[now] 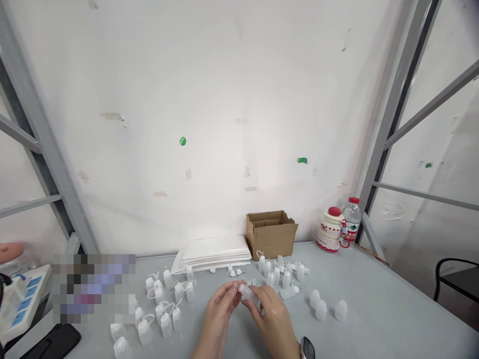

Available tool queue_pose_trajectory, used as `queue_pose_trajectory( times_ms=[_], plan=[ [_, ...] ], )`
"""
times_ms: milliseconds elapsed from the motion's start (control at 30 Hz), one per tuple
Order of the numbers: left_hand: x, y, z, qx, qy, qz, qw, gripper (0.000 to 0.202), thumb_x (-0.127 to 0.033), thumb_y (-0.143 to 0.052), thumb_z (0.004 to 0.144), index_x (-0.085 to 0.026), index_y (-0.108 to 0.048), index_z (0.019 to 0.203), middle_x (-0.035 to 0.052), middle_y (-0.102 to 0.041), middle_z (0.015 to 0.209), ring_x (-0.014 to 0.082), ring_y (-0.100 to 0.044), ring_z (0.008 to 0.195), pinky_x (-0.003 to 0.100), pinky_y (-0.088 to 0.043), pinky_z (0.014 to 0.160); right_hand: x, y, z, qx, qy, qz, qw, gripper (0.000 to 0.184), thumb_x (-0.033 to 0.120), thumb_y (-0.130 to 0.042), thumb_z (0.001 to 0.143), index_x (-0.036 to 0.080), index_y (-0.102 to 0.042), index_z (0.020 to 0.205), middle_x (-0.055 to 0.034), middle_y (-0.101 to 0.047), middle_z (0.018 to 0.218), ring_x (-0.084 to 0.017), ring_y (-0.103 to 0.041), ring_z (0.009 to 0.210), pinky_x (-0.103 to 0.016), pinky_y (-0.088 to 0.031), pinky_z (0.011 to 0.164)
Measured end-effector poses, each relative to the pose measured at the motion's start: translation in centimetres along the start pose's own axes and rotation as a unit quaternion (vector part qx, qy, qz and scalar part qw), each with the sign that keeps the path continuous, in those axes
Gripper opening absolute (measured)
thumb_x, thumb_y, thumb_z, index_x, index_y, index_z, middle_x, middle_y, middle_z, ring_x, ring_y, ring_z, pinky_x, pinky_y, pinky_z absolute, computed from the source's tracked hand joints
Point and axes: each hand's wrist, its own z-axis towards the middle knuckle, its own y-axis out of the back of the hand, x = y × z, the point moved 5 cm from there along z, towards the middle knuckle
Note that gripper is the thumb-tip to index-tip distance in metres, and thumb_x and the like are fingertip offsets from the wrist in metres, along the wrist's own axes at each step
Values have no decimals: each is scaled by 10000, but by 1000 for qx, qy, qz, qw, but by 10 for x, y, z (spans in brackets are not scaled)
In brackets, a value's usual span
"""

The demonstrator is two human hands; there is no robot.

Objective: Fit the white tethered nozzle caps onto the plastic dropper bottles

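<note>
Above the grey table, both hands meet on one small translucent squeeze bottle (247,293), which is tilted. Fingers of my right hand (272,315) are wrapped round its body. My left hand (221,310) pinches at its top end, where the fingers hide part of the neck. A ring-shaped strap shows beside the bottle. Left of my hands stand several similar bottles (165,326) with looped cap straps. Beyond my right hand is another group of small bottles (277,275), and one bottle (289,292) lies on its side. Several small white caps (232,273) lie ahead of my hands.
A stack of white sheets (215,252) and an open cardboard box (275,241) stand by the wall. Frosted rounded pieces (341,310), a cream jar (330,232) and a water bottle (352,219) are rightward. A phone (54,344) and power strip (28,301) are left.
</note>
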Motion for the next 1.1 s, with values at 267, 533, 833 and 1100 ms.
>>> queue_pose_trajectory(
  times_ms=[267,533,833,1100],
  plan=[
    [-5,-5,-3,36,-39,55,997,233,-344,-679,631,-185,-698,801,85,-711,935,251,-585,971,343,-422,866,0,-9,-2,49,-71,56,995,377,488,-402,853,194,-636,876,-48,-634,671,-167,-563,568,-264,-466,554],
    [-5,-13,-7,67,-7,45,997,219,-329,-637,647,-172,-686,791,80,-697,899,240,-578,912,330,-422,810,2,-9,-3,45,-97,122,987,405,532,-430,821,195,-655,831,-51,-654,693,-157,-550,563,-249,-450,551],
    [-9,-13,-10,61,10,38,997,252,-332,-582,671,-179,-684,843,84,-689,969,248,-565,965,335,-394,839,-1,-12,-4,69,-129,133,980,362,498,-475,812,190,-663,789,-40,-659,677,-153,-540,561,-238,-430,534],
    [-11,-10,-7,52,-6,65,997,210,-323,-625,637,-184,-700,776,64,-714,884,234,-576,941,316,-395,857,-4,-8,-3,62,-135,137,979,360,502,-487,800,195,-668,853,-47,-635,697,-167,-528,595,-261,-429,584]
  ],
)
